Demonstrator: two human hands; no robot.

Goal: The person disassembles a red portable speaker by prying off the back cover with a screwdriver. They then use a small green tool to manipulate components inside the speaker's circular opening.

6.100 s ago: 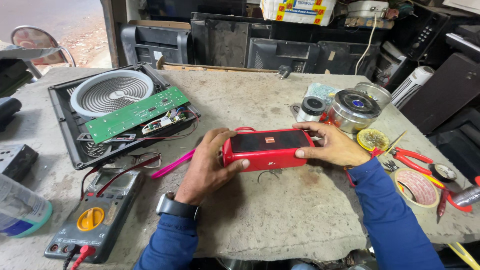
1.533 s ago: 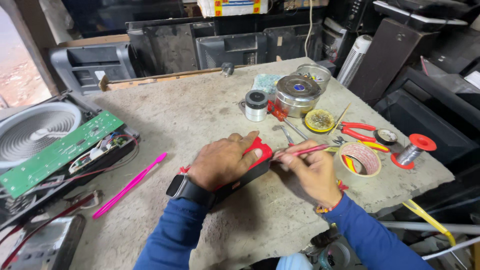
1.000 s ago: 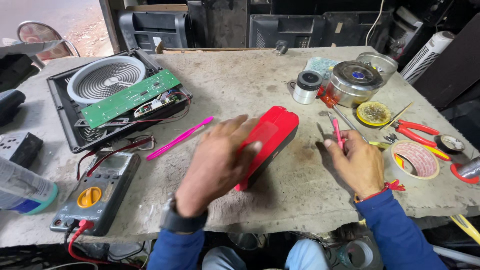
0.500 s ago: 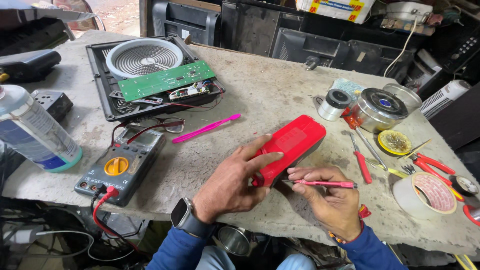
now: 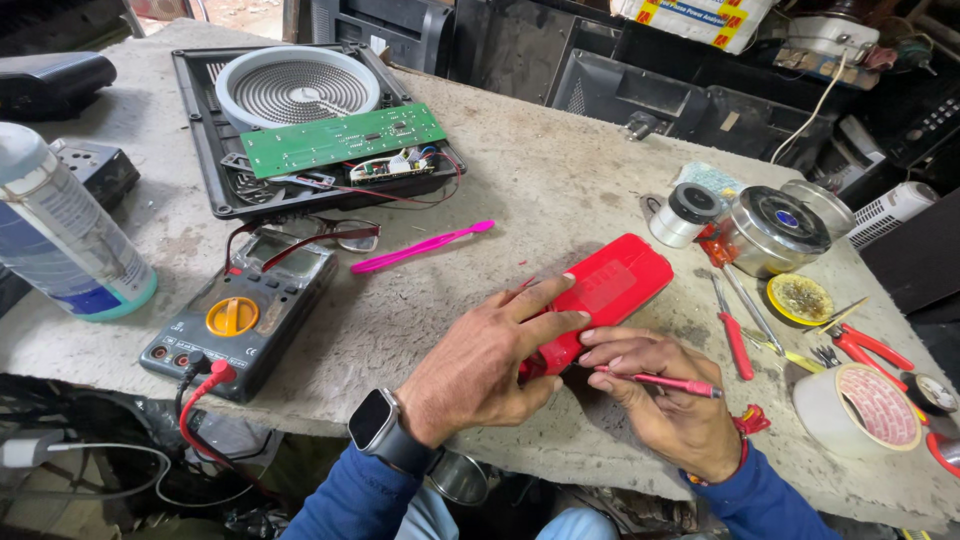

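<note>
left hand (image 5: 490,365) lies on the near end of the red speaker (image 5: 600,300), fingers spread over its top & side, pinning it to the concrete bench (image 5: 560,190); grip is a loose clasp on the casing, not a fist. speaker sits roughly mid-bench, long axis running 7 to 1 o'clock, far end pointing toward the metal tin (image 5: 775,230). right hand (image 5: 665,405) is just at 4 o'clock of the speaker's near end, fingers pinched narrow round a thin red screwdriver (image 5: 665,381); its tip end sits by the speaker's end cap, can't tell if it's touching. smartwatch (image 5: 375,420) on the left wrist, blue sleeves on both arms.

around: pink toothbrush (image 5: 422,246) at 10 o'clock of the speaker, well apart. multimeter (image 5: 240,310) at 9 o'clock w/ red lead plugged in, glasses (image 5: 330,237) resting by its top edge. opened induction cooktop (image 5: 300,110) at 11 o'clock, green circuit board (image 5: 342,138) lying on it. spray bottle (image 5: 65,235) far at 9. at 3 o'clock: red-handled screwdriver (image 5: 735,340), tape roll (image 5: 868,410), red pliers (image 5: 880,350), flux tin (image 5: 800,297). solder spool (image 5: 685,213) at 1 o'clock, beside the metal tin.
</note>
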